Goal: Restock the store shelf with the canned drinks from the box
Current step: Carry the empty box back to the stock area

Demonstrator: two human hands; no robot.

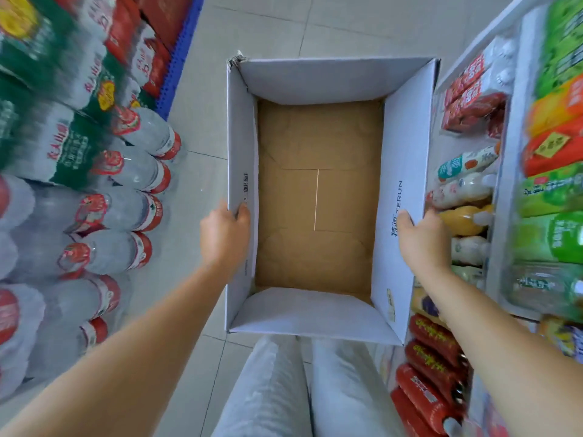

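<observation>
The box (315, 80) — open, its brown bottom bare — is held at centre frame. Its left wall is gripped by the left hand (225, 234), its right wall by the right hand (421, 238).

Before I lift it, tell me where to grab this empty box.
Take the box by the top rims of its two long walls, one hand from each side, as the left hand and right hand do. It is open-topped and empty, so both rims are free to hook over.

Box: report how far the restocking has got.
Done: the box is empty; only its bare brown bottom shows, with no cans inside. In hand: the left hand and right hand each grip one of its side walls. Left: nothing to unload, probably just clearing the box away.
</observation>
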